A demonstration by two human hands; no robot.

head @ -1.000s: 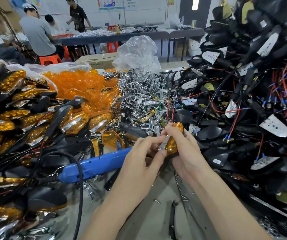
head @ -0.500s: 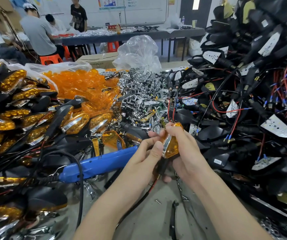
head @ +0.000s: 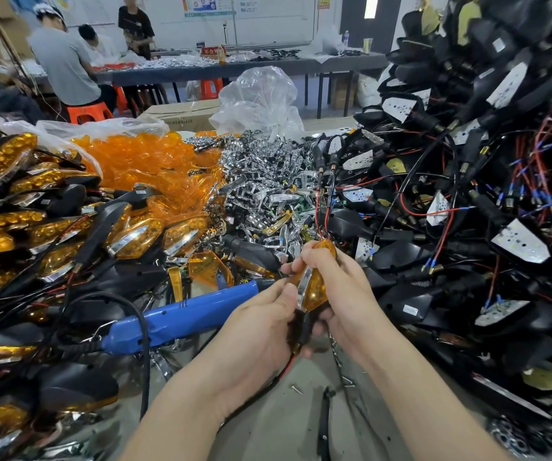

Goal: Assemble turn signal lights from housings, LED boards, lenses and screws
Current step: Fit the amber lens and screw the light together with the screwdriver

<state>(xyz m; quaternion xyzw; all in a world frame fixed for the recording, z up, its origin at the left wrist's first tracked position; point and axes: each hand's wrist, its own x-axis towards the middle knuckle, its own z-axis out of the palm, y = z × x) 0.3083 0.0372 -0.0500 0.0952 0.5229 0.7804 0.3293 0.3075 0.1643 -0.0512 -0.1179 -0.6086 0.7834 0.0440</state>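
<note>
Both my hands hold one turn signal light (head: 314,287) over the table's middle: an amber lens with a chrome strip on a black housing, its wire hanging below. My left hand (head: 261,327) grips the lower stem and housing from the left, thumb against the chrome strip. My right hand (head: 341,294) wraps the lens from the right, fingers curled over its top. Loose amber lenses (head: 141,161) are heaped at back left. Chrome reflectors (head: 261,188) fill the back centre. Black housings with LED boards and wires (head: 467,207) rise at the right.
A blue electric screwdriver (head: 181,317) with a black cable lies left of my hands. Finished lights (head: 18,227) are stacked at the left. Loose screws (head: 296,389) lie on the grey table (head: 268,427). People sit at a far table.
The light has turned more upright in my hands and dropped slightly. My left hand has slid down from the lens edge to the stem and housing. The wire now hangs beneath.
</note>
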